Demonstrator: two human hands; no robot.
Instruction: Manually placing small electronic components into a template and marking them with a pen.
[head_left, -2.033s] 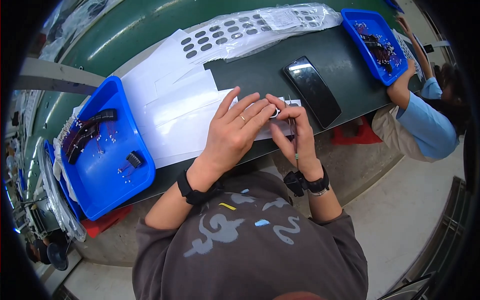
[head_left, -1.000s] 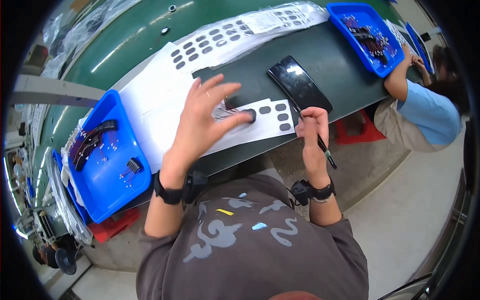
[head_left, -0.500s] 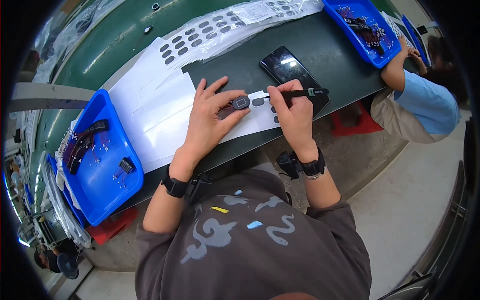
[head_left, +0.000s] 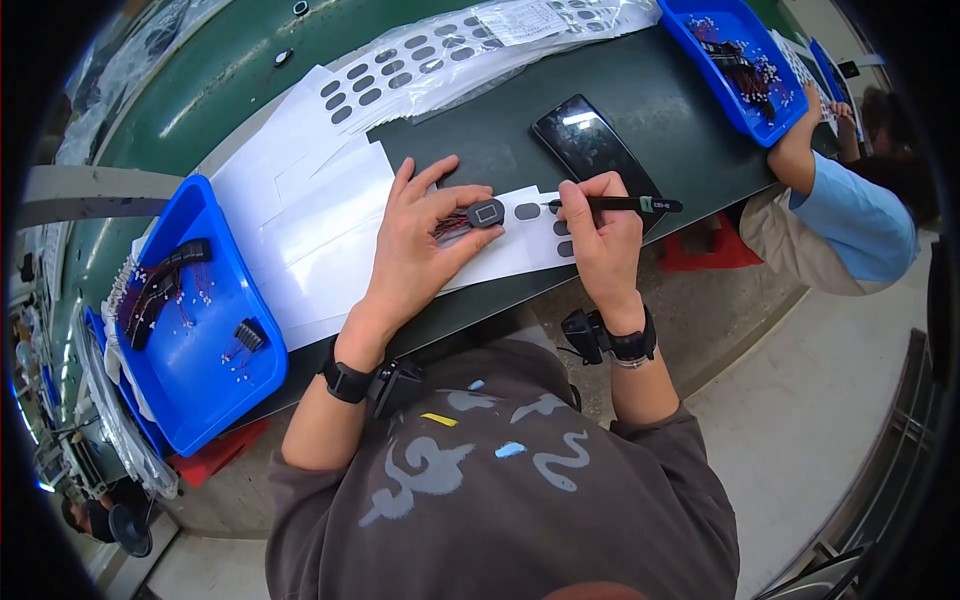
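Note:
Pinched between the thumb and forefinger of my left hand (head_left: 408,245) is a small black oval part (head_left: 487,213) with a pale rectangle on its face, possibly a small speaker. Its thin red and dark wires (head_left: 452,224) trail back under the palm. My right hand (head_left: 606,240) grips black tweezers (head_left: 645,204), their tips pointing left near a dark oval sticker (head_left: 527,211). That sticker lies on a white backing sheet (head_left: 520,250), where more dark ovals are partly covered by my right hand. Whether the tips touch a sticker is too small to tell.
A blue tray (head_left: 205,385) with wired black parts stands at the left, another blue tray (head_left: 745,115) at the far right. A black phone (head_left: 590,140) lies beyond my right hand. Bagged sticker sheets (head_left: 430,60) lie at the back. A co-worker's arm (head_left: 800,150) reaches in from the right.
My right hand and the tweezers have shifted a little to the right, away from the black part. My left hand keeps its hold on that part, with more of the wires showing.

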